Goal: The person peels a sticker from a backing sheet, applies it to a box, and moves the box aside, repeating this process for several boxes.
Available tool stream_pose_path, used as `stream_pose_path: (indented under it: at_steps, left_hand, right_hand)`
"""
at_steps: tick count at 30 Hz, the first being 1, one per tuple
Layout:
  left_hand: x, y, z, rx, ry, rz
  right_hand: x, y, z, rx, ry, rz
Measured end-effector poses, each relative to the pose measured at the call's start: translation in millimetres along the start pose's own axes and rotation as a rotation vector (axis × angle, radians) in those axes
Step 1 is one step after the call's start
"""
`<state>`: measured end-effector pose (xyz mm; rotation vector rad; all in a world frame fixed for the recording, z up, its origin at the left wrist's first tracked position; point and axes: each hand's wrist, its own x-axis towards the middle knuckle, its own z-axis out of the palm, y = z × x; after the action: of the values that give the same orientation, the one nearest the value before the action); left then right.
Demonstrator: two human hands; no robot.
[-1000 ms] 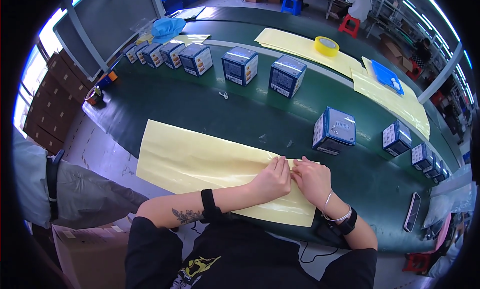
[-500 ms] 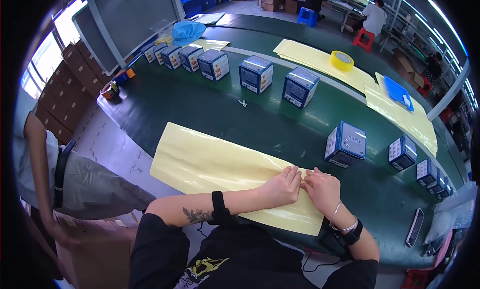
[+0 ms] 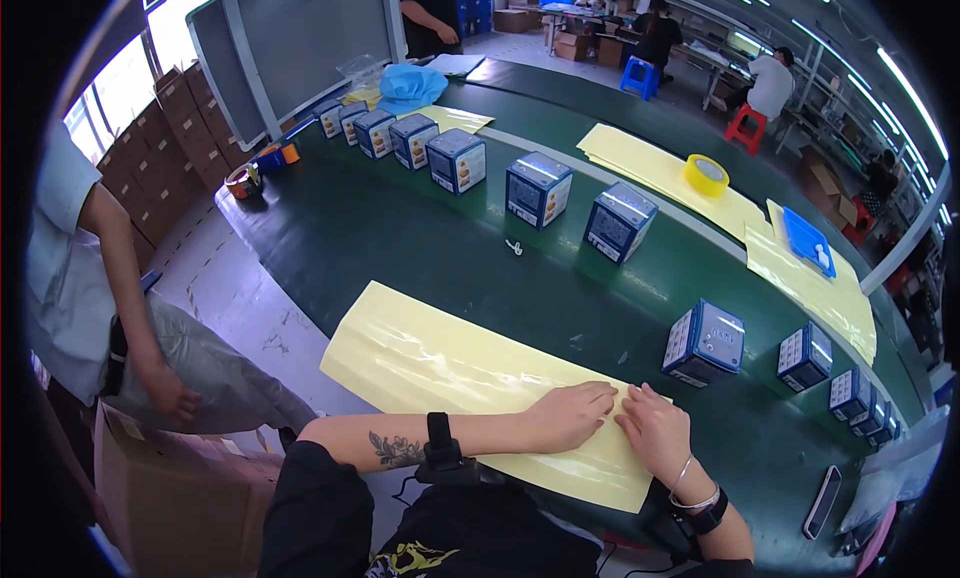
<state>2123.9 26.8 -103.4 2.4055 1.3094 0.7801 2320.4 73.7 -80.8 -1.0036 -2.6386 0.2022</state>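
A long, glossy pale yellow sheet [image 3: 430, 348] lies slantwise in front of me on the dark green table [image 3: 440, 263], its left part reaching past the table's edge. Both my hands are at its right part, fingertips close together by the far edge. My left hand [image 3: 572, 418] has its fingers bent and pressed together on the sheet. Facing it, my right hand [image 3: 655, 433] curls its fingers onto the same spot. Whatever lies under the fingertips is hidden. Just beyond my right hand stands a blue-and-white box [image 3: 704, 343].
Several similar boxes [image 3: 538, 190] line the table's far side. Behind them lie more yellow sheets [image 3: 640, 163], a roll of yellow tape [image 3: 706, 176] and a blue tray [image 3: 808, 243]. A phone [image 3: 823, 502] lies at right. A person [image 3: 130, 278] stands close at left beside a carton [image 3: 180, 498].
The view has tilted up, so the table sits lower in it. My left hand has flattened somewhat onto the sheet; both hands stay at the same part. The person at left has shifted an arm.
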Motion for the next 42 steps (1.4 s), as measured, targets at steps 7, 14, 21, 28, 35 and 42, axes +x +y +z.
stream_pose_path:
  at_steps: [7,14,21,28,35,42]
  left_hand:
    - [1,-7,-11,-0.444,-0.123,-0.203]
    - [20,-5,4,-0.538,-0.138,-0.146]
    - [73,29,-30,-0.375,0.078,-0.002]
    - [111,45,-9,-0.132,0.130,0.052]
    - [129,51,6,-0.066,0.272,0.046]
    - [141,48,13,-0.097,0.264,0.010]
  right_hand:
    - [1,2,-34,0.214,-0.201,-0.100]
    - [12,19,-120,0.241,0.033,-0.161]
    - [22,94,-83,-0.177,0.113,0.081]
    - [25,113,-69,0.043,0.271,-0.045]
    - [18,115,-65,0.042,0.383,-0.083]
    - [15,122,-63,0.052,0.387,-0.077]
